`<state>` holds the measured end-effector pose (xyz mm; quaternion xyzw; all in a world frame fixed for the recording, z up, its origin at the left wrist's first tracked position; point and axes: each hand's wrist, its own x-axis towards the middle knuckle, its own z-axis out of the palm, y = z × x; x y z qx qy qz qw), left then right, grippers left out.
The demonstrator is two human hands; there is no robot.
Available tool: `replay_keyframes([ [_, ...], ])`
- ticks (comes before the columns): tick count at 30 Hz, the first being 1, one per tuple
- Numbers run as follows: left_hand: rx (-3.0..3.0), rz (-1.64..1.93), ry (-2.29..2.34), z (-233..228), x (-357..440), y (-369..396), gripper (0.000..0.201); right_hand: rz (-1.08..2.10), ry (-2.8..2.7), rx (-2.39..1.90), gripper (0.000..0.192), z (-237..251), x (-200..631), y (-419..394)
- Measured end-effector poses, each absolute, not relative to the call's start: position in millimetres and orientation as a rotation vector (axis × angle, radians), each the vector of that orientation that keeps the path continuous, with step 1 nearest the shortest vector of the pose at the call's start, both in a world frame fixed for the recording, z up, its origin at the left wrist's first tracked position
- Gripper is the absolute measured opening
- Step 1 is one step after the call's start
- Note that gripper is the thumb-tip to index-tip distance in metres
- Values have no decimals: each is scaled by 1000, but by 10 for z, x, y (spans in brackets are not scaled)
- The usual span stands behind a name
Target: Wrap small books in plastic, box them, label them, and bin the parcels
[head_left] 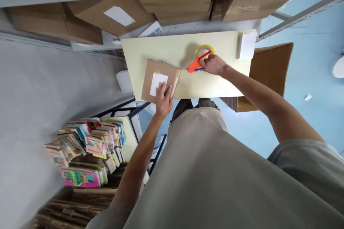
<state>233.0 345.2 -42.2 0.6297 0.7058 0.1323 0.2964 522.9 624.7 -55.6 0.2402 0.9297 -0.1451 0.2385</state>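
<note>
Two bare hands work over a pale yellow desk (172, 48) seen from the head camera, looking steeply down past the person's grey shirt. The left hand (163, 98) lies flat, fingers spread and released, on the near edge of a brown cardboard parcel (152, 71); its fingertips touch the white label (158, 83) stuck on the parcel's top. The parcel rests on the left part of the desk, slightly turned.

The right hand (213, 65) is clenched around the handle of an orange tape dispenser (197, 63), which sits on the desk just right of the parcel, apart from it. A roll of yellowish tape (204, 49) is mounted on the dispenser, on its far side.

At the desk's far right corner lies a small stack of white sheets (246, 44). An open cardboard box (271, 68) stands on the blue floor just beyond the desk's right edge. More brown cartons (177, 5) crowd the grey shelf behind the desk. Lower left, rows of colourful books (86, 146) are packed together on a lower surface.
</note>
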Motion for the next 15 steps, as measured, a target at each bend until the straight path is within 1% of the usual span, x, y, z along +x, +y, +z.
replay_keyframes([
  [2, 1709, 354, 1830, -429, 2292, 3459, 81, -333, 2535, 740, 64, -518, 5148, 6374],
  [4, 1739, 344, 1778, -416, 2198, 3473, 81, -318, 2532, 770, 62, -480, 4985, 6377],
  [10, 1803, 275, 1713, -297, 1602, 3610, 88, -349, 2495, 756, 64, -409, 4538, 5901],
  [12, 1810, 266, 1745, -264, 1500, 3704, 84, -414, 2469, 814, 65, -401, 4462, 5674],
  [15, 1740, 332, 1909, -286, 1608, 3860, 70, -548, 2430, 928, 67, -391, 4344, 5347],
])
